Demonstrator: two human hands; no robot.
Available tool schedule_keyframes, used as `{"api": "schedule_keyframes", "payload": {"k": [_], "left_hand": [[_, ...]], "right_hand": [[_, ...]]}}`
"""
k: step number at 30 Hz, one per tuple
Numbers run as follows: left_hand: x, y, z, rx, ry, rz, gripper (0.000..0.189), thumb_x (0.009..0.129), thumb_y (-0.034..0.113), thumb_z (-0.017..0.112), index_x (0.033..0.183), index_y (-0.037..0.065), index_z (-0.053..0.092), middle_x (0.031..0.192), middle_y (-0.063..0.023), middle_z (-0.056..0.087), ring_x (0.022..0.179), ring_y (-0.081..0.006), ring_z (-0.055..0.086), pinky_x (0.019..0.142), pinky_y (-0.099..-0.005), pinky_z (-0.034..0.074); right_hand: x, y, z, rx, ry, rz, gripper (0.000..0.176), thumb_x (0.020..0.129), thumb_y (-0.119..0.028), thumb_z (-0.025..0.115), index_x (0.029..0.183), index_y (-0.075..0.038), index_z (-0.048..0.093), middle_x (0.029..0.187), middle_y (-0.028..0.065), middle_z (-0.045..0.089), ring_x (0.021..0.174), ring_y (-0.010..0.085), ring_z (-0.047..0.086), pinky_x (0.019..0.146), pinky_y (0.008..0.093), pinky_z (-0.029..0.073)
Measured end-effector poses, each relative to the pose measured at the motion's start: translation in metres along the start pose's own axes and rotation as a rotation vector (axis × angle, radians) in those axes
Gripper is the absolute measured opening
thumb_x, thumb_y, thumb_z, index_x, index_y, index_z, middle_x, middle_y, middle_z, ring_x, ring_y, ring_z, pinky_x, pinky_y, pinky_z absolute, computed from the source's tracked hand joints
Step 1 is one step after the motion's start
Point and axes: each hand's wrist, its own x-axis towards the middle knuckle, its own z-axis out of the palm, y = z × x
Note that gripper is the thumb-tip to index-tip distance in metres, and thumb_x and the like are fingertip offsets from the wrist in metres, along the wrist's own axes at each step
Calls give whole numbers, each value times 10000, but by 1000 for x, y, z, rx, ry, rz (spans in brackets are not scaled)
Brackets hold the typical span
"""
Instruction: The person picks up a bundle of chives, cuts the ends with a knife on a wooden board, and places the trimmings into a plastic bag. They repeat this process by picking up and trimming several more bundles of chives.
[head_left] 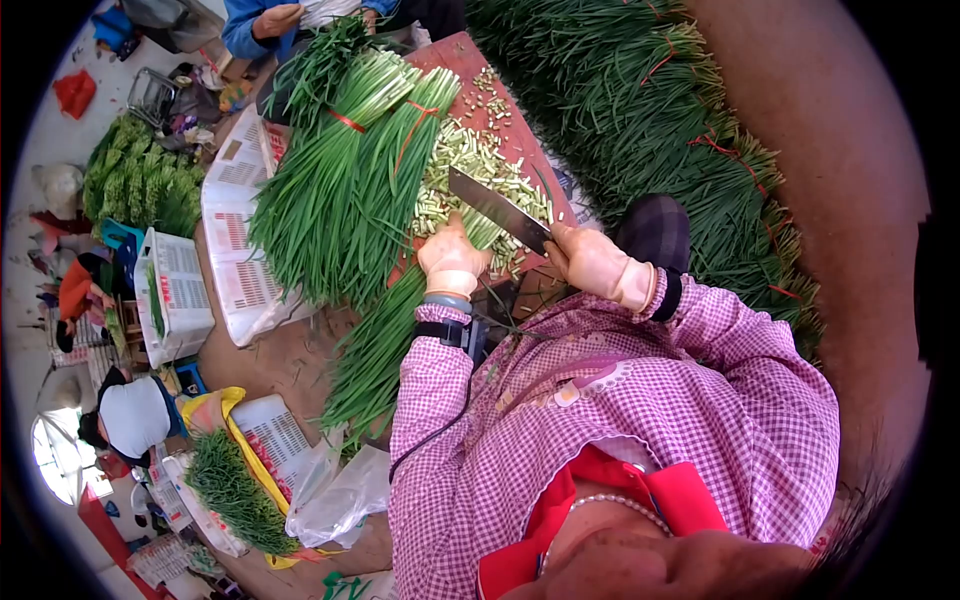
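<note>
My left hand [453, 262], in a pale glove, is closed on a bunch of green stalks whose leaves [375, 350] hang down below it. My right hand [598, 264], also gloved, is wrapped round the handle of a wide knife. The knife's blade [498, 209] reaches up and left, over the stalk ends just above my left hand. Many short cut pieces [462, 150] lie around the blade on a red board [535, 150]. Beside them, left of the blade, lie large bundles of long green leaves [330, 200], tied with red bands.
A long row of banded green bundles [650, 110] runs along the right. At the top, another person's hand [278, 20] is near the bundles. White crates [178, 290] stand at the left; a plastic bag [345, 495] lies lower down. Other people are farther left.
</note>
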Motion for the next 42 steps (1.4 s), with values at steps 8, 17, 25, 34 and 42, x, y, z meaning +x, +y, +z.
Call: {"api": "schedule_keyframes", "payload": {"k": [8, 17, 25, 34, 42], "left_hand": [[7, 0, -7, -31, -90, -30, 876, 634, 428, 796, 1369, 70, 481, 1204, -170, 641, 1091, -291, 644, 907, -370, 514], [11, 3, -3, -19, -83, -36, 714, 669, 412, 766, 1261, 83, 542, 1172, -150, 655, 1075, -270, 654, 880, -376, 532], [10, 0, 4, 16, 10, -10, 652, 702, 369, 762, 1251, 112, 523, 1168, -134, 644, 1034, -273, 673, 807, -394, 557], [9, -2, 15, 11, -13, -45, 738, 666, 432, 778, 1265, 90, 514, 1168, -152, 639, 1073, -284, 651, 875, -383, 535], [8, 3, 2, 53, -28, -76, 817, 638, 454, 817, 1298, 94, 498, 1210, -138, 638, 1098, -278, 643, 892, -372, 531]], "right_hand": [[25, -10, -7, -79, -190, 102, 163, 854, -113, 527, 898, 33, 585, 800, 259, 651, 803, 436, 647, 701, 490, 510], [68, -31, -10, -172, -357, 180, 228, 870, -183, 537, 896, 16, 646, 815, 241, 672, 802, 402, 666, 723, 473, 522], [100, -12, 40, -189, -302, 117, 271, 793, -172, 558, 888, 34, 706, 899, 240, 696, 885, 369, 687, 791, 433, 550], [87, -9, 42, -152, -375, 209, 243, 812, -135, 518, 843, 34, 689, 861, 244, 691, 825, 366, 691, 737, 431, 553], [124, -5, 31, -425, -637, -88, 194, 804, -141, 611, 901, -41, 746, 884, 174, 711, 831, 343, 691, 757, 408, 555]]}}
